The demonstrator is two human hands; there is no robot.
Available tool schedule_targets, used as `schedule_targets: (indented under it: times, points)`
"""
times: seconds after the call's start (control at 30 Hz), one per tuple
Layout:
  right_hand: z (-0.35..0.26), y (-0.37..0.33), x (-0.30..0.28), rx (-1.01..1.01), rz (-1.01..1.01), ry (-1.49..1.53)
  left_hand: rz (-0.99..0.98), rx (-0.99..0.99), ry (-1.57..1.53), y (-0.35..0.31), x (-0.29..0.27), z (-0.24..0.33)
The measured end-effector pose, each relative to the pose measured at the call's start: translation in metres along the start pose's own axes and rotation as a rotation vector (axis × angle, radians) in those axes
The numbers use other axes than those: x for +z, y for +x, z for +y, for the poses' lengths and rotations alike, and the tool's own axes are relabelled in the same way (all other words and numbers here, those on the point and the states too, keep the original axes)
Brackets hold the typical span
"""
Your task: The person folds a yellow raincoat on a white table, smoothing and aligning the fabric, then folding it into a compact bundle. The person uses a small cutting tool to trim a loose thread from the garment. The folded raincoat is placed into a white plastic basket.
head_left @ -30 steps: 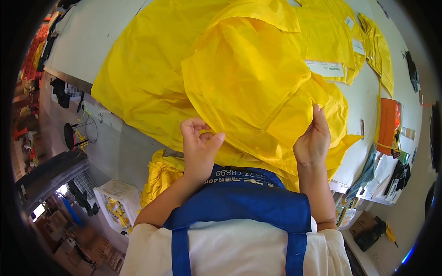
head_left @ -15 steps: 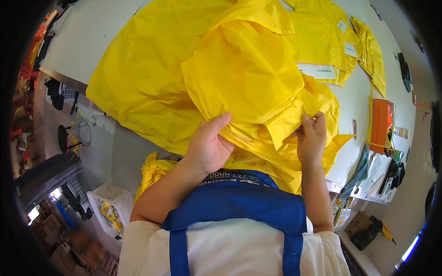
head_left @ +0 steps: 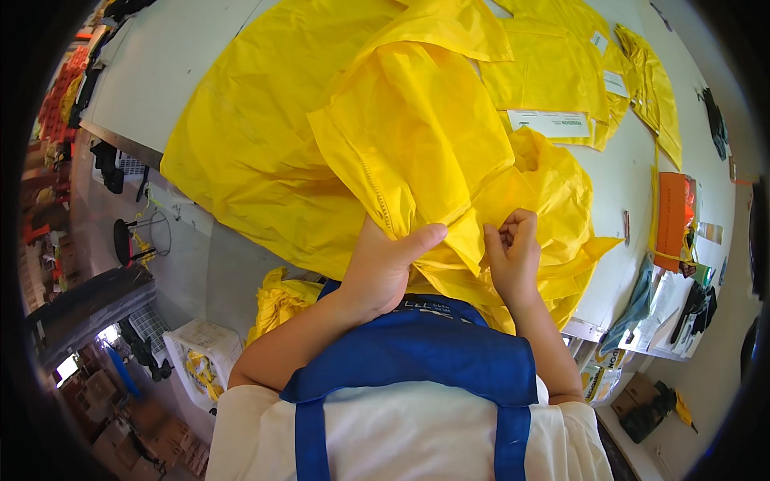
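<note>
A large yellow raincoat [head_left: 417, 120] with a toothed zip along one edge is spread and bunched before me. My left hand [head_left: 385, 260] grips its gathered lower part, thumb lying on top and the other fingers hidden beneath the cloth. Close to the pointed flap's edge, my right hand [head_left: 513, 252] has curled fingers, with the thumb tip right by the cloth. Whatever sits between those fingers, if anything, cannot be made out.
Folded yellow garments [head_left: 553, 76] with white labels lie at the far right of the white table [head_left: 144, 80]. An orange box [head_left: 671, 220] stands near the right edge. Below the table at left are a white basket [head_left: 200, 345] and a bundle of yellow cloth [head_left: 281, 301].
My right hand has come left and slightly down, closer to my left hand. My left hand has shifted right and lower with the cloth, and the raised flap has narrowed.
</note>
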State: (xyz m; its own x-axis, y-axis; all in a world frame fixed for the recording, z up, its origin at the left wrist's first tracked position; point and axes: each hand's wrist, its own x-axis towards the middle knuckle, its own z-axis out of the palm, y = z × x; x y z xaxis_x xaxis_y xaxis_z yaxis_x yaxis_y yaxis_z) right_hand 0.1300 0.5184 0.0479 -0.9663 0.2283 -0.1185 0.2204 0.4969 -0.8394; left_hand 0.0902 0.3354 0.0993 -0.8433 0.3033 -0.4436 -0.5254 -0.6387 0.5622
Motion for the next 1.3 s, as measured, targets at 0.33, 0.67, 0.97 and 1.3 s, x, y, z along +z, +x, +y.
schedule_targets:
  times: [0.33,0.67,0.97,1.3]
  points:
    - [0.226,0.129,-0.253,0.132,0.500,-0.675,0.175,0.330,0.521,-0.002,-0.013,-0.012]
    - [0.301,0.096,-0.278,0.489,0.210,-0.854,0.168,0.235,0.499,-0.015,-0.009,0.006]
    - [0.028,0.100,-0.162,-0.120,0.150,0.062,0.156,0.293,0.651,-0.016,-0.006,0.009]
    - [-0.093,0.057,-0.071,-0.826,-0.157,-0.137,0.069,0.269,0.500,-0.019,-0.007,0.017]
